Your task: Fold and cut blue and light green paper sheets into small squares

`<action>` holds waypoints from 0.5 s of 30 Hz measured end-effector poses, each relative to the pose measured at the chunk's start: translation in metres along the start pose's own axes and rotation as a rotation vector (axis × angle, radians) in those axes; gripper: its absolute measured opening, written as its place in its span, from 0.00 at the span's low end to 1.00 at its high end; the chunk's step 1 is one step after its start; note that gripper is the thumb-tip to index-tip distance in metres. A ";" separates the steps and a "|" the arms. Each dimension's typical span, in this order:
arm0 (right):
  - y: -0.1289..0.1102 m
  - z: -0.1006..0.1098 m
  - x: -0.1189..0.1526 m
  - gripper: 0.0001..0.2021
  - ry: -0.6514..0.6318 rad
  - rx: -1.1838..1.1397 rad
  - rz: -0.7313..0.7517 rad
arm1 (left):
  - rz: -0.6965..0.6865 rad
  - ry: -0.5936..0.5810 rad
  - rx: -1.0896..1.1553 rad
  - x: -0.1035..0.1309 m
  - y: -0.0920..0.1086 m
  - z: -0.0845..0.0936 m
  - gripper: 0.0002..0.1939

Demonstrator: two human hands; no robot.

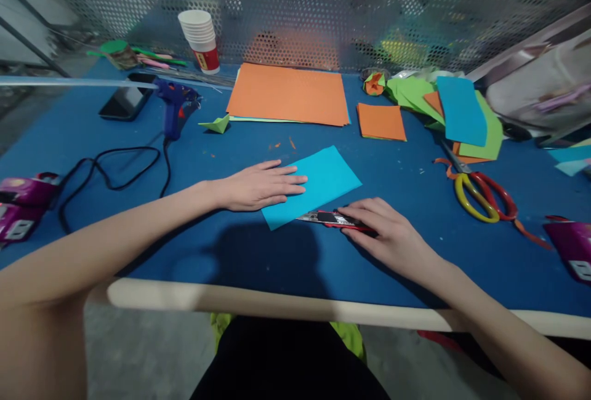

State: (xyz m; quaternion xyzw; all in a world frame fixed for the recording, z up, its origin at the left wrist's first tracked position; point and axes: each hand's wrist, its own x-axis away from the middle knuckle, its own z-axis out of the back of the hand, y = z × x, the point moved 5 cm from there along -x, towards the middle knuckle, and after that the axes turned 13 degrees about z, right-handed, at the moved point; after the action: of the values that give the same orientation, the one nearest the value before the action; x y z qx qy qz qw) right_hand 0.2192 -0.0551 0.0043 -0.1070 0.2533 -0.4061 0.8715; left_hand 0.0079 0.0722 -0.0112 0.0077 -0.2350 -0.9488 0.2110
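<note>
1. Blue paper [330, 172] lies on our desk [194, 252], long axis toward 2 o'clock.
2. Our left hand [261, 188] rests flat, fingers extended, on the paper's 9 o'clock end.
3. Our right hand [385, 229], at the paper's 4 o'clock, holds a cutter [329, 218], tip at the near edge, pointing 9 o'clock.
4. Orange sheets [286, 93]: 12 o'clock.

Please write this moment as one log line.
left hand: flat on blue paper; right hand: holding utility knife; blade: at paper's edge
</note>
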 end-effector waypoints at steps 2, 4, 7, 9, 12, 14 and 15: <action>0.001 0.000 0.000 0.13 -0.006 -0.019 -0.005 | 0.012 -0.027 0.005 -0.003 -0.002 -0.003 0.21; 0.001 0.000 -0.001 0.13 -0.007 -0.033 -0.011 | 0.024 -0.035 0.013 -0.004 -0.003 -0.005 0.21; 0.000 0.000 -0.001 0.13 -0.006 -0.051 -0.021 | 0.043 -0.027 0.044 -0.004 -0.003 -0.005 0.20; 0.000 -0.001 -0.001 0.14 -0.010 -0.062 -0.029 | 0.048 -0.026 0.054 -0.004 -0.003 -0.006 0.20; 0.001 -0.001 -0.001 0.14 -0.008 -0.071 -0.036 | 0.051 -0.037 0.037 -0.004 -0.004 -0.007 0.21; 0.000 -0.002 -0.001 0.14 -0.008 -0.083 -0.035 | 0.048 -0.043 0.022 -0.004 -0.004 -0.008 0.21; 0.000 -0.002 -0.001 0.13 -0.011 -0.090 -0.036 | 0.044 -0.044 0.015 -0.004 -0.004 -0.008 0.21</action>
State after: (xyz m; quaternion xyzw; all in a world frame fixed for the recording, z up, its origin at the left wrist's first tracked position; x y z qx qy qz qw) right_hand 0.2174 -0.0539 0.0028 -0.1531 0.2646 -0.4094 0.8596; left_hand 0.0104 0.0738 -0.0204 -0.0165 -0.2468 -0.9421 0.2264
